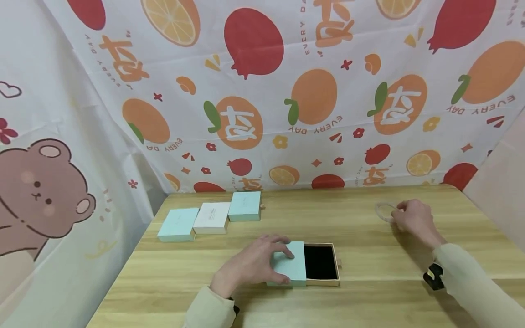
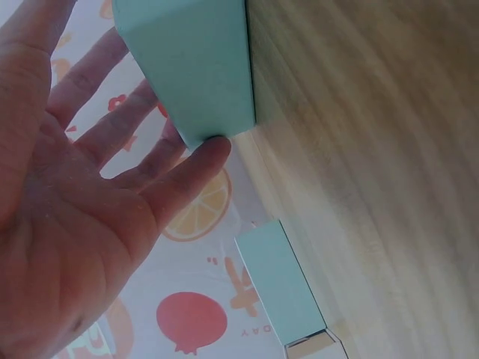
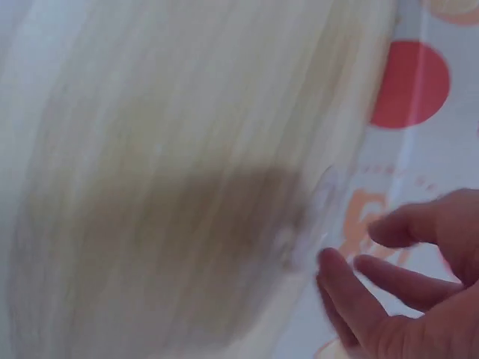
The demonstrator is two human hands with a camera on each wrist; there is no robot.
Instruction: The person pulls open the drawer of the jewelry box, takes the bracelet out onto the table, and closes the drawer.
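Note:
My left hand (image 1: pixel 256 262) spans the sleeve of a mint-green drawer box (image 1: pixel 295 264), thumb along its near edge and the other fingers over the top and far edge. From the left wrist, the little finger meets a corner of that box (image 2: pixel 198 82). Its tray, lined in black (image 1: pixel 321 263), is slid partway out to the right. Farther right, my right hand (image 1: pixel 414 221) is at the edge of a pale bracelet (image 1: pixel 379 214). The right wrist view, blurred, has a gap between thumb and fingers, with the bracelet (image 3: pixel 288 250) just beyond the fingertips.
At the back left, a mint box (image 1: pixel 178 223), a white box (image 1: pixel 212 217) and another mint box (image 1: pixel 245 205) with a small pull tab stand in a row. Behind the wooden table (image 1: pixel 320 218) hangs a fruit-printed cloth (image 1: pixel 262 114).

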